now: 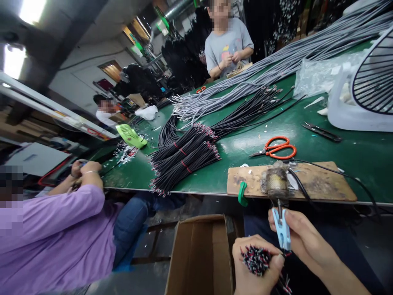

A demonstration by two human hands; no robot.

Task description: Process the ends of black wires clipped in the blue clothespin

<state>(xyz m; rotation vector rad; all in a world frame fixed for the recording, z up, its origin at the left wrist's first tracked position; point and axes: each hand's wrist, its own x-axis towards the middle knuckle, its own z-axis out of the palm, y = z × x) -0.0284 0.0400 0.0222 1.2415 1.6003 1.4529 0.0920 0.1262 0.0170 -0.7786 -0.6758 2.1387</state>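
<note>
My left hand (244,280) is wrapped round a bundle of thin black cables (256,261), their red, white and black wire ends facing up. A light blue clothespin (283,232) is pinched in my right hand (305,239), close above the left thumb. The clothespin's upper end is at the metal shaft of a small, dirty motor (276,182). That motor sits on a wooden board (325,182) at the table edge. A wire end shows just below the clothespin; whether it is clamped there I cannot tell.
On the green table (239,143) lie orange-handled scissors (281,148), black snips (322,132), tied black cable bundles (184,157) and long grey cables (221,96). A white fan (344,102) stands right. Below is a cardboard box (199,254). A person in purple (61,237) sits left.
</note>
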